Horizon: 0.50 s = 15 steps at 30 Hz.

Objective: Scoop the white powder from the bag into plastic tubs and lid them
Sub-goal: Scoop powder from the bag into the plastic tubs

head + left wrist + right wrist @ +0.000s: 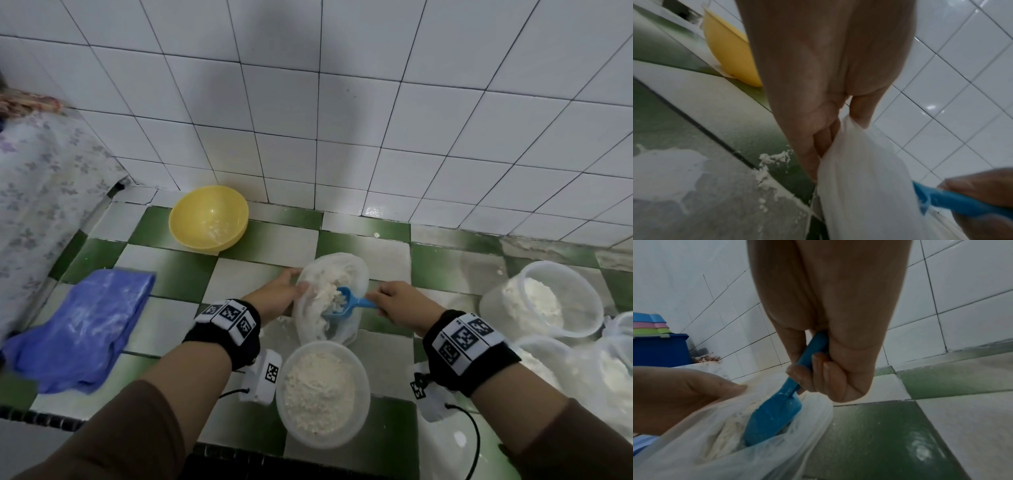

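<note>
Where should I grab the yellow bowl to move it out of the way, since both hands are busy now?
Take the yellow bowl by its near rim, coming from the front-left over the bare floor tiles. It sits upright and open close to the tiled wall, so the far rim is cramped; pinching the thin rim, thumb inside, likely works best.

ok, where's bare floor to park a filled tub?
Free: the tiles between the yellow bowl, blue cloth and bag; also behind the bag, along the wall. Crowded: the right side, packed with filled tubs. The near tub sits just in front of the bag.
</note>
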{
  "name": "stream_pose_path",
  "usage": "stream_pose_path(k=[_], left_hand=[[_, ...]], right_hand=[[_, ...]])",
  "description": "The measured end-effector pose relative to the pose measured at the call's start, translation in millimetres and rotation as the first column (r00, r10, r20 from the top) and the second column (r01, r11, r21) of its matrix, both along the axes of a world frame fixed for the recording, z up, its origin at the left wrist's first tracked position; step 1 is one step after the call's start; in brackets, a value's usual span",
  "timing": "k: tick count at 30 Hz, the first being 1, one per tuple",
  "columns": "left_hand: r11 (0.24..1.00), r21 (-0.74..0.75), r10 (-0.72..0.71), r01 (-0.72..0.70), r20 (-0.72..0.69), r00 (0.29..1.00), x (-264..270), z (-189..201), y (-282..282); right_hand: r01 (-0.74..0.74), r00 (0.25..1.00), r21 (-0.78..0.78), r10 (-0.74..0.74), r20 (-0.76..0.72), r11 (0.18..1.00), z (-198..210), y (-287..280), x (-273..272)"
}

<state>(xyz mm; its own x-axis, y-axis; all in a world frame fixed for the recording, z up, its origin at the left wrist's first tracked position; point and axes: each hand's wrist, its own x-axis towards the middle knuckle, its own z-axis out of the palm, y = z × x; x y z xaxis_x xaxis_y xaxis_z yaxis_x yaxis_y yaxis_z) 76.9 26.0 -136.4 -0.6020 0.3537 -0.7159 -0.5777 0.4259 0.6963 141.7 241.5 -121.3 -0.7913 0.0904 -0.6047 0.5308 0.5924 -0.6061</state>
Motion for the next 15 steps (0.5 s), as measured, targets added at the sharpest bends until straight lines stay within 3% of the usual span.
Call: stream_pose_path(k=[10,12,15], left_hand=[[0.991,-0.09,-0.093,0.098,0.055,0.994,7.1,-4.7,-27.1],[0.991,-0.093,-0.087,0.092,0.061,0.994,10.0,-4.8,-26.3],[0.991,-0.112,-0.065,0.071,0.052,0.997,11.9,-8.0,-25.9]], right_hand=[[0.103,0.994,-0.162,-0.106,-0.007,0.981,14.6,18.5,6.3],[0.071,0.996,-0.127,-0.078,-0.051,0.989,27.2,23.7,1.4],[-0.07,0.985,0.079,0.081,-0.149,0.994,40.5,23.6,-10.9]])
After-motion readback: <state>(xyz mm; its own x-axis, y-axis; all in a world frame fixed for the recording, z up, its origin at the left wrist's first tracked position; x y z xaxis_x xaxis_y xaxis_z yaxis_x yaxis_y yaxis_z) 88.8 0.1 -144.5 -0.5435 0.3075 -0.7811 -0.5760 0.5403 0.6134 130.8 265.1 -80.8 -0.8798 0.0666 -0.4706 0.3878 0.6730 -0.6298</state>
